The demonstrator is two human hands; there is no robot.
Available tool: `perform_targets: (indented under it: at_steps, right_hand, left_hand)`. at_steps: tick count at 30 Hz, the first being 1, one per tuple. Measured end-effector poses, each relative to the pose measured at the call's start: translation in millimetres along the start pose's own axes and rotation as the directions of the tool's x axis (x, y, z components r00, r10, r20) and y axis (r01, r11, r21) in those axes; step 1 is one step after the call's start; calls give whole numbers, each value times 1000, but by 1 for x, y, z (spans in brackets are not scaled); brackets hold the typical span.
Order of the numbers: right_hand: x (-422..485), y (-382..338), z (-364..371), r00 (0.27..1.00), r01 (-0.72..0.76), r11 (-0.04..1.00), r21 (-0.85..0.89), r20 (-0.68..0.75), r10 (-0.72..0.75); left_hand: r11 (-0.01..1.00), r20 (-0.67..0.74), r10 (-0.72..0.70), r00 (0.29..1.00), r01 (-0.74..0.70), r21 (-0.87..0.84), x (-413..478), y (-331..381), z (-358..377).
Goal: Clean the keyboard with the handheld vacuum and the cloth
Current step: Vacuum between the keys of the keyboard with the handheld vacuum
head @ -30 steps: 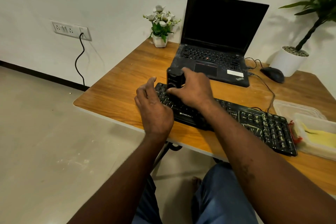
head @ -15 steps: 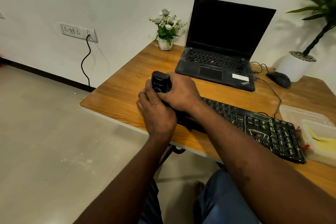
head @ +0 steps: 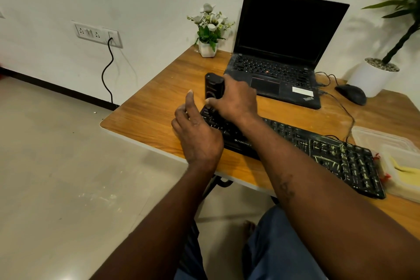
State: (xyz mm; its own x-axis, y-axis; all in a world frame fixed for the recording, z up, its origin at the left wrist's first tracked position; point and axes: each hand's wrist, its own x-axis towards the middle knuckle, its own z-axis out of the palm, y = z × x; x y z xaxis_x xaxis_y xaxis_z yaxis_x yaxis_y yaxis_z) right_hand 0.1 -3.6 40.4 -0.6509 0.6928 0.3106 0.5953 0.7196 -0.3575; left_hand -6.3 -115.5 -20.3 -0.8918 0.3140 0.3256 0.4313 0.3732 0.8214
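Nearly upright, the black handheld vacuum [head: 213, 85] stands with its long axis close to vertical over the left end of the keyboard [head: 318, 150]. Its lower end is hidden behind the right grip [head: 234, 100], whose fingers wrap its body. The left grip [head: 197, 134] is loose and holds nothing just beside that same end, thumb raised. The keyboard lies slantwise across the surface [head: 159, 116], its right end beside a clear tub [head: 386, 141] holding the yellow cloth [head: 406, 170], partly cut off at the frame's edge.
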Motion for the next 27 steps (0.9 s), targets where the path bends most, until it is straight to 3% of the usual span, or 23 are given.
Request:
perform_targets:
  at_steps: [3, 6, 8, 10, 14, 19, 23, 25, 27]
  right_hand:
    - [-3, 22, -14, 992, -103, 995, -8, -71, 102]
    - [-24, 38, -29, 998, -30, 990, 135, 57, 22]
    - [-40, 56, -43, 993, -27, 982, 185, 119, 5]
    - [-49, 83, -61, 989, -100, 981, 164, 121, 80]
    - [-65, 119, -91, 967, -248, 969, 8, -49, 248]
    - [-115, 115, -96, 981, -114, 969, 221, 182, 74]
    - [-123, 135, -105, 971, -225, 962, 155, -44, 235]
    - [-129, 134, -103, 970, -221, 968, 115, -78, 230]
    - [-137, 127, -99, 988, -155, 980, 124, 15, 154]
  left_hand:
    - [982, 78, 95, 992, -107, 156, -4, 1, 1]
    - [895, 201, 207, 957, -268, 357, -6, 4, 4]
    - [886, 223, 201, 954, -274, 374, -5, 2, 4]
    - [908, 214, 172, 962, -239, 344, -3, 0, 4]
    - [915, 206, 177, 963, -238, 327, -3, 0, 3]
    - [909, 204, 192, 960, -252, 331, -4, 0, 5]
    - [873, 226, 212, 951, -288, 394, -6, 4, 8]
    - [808, 292, 310, 905, -412, 420, -11, 9, 9]
    - [711, 406, 429, 807, -579, 400, -15, 13, 11]
